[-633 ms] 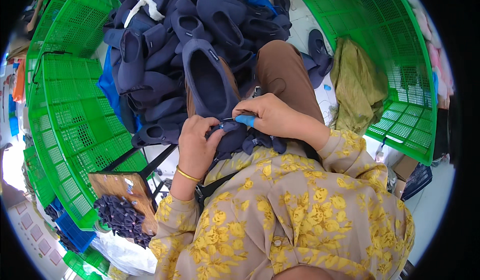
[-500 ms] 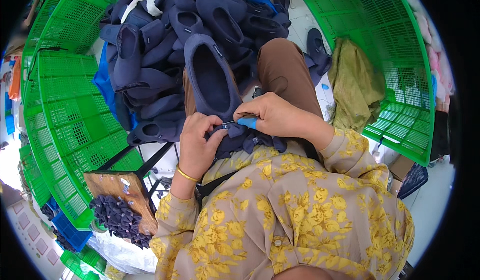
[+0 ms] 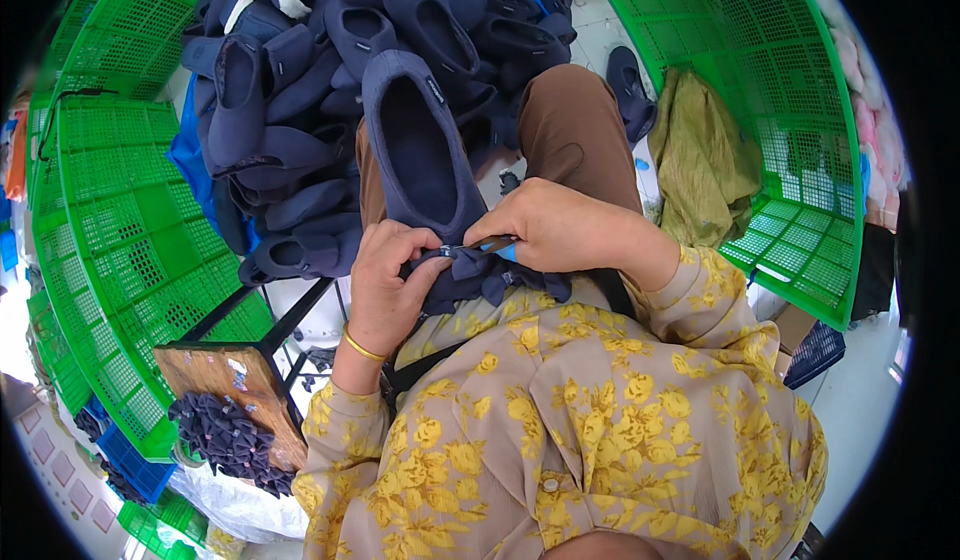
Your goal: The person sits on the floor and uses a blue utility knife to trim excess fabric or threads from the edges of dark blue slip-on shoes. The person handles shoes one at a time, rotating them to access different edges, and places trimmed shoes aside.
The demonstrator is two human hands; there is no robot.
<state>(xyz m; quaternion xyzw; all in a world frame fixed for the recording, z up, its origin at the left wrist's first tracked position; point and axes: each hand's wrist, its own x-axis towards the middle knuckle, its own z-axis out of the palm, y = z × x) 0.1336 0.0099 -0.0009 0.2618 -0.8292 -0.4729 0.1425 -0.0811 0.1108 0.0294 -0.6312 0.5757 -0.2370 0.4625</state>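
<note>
A navy slipper [image 3: 405,145] lies across my lap, its opening up and its near end against my fingers. My left hand [image 3: 388,270], with a yellow bangle on the wrist, is closed in a pinch on a navy fabric bow [image 3: 466,262] at that near end. From the right, my right hand [image 3: 560,228] is closed round a slim dark tool [image 3: 493,244] whose tip points at the bow. Something blue shows under the right fingers; whether it is tape or part of the tool is unclear. More navy bows [image 3: 522,280] lie on my lap.
Beyond my knees rises a heap of navy slippers [image 3: 290,165]. Green plastic crates stand left [image 3: 110,210] and right [image 3: 800,110], with an olive cloth [image 3: 705,160] by the right one. A wooden stool [image 3: 215,365] at left bears a pile of navy bows [image 3: 225,435].
The view has shifted slightly. My right hand's fingers have turned a little, so the dark tool shows more and the blue patch less. Both hands stay at the slipper's near end.
</note>
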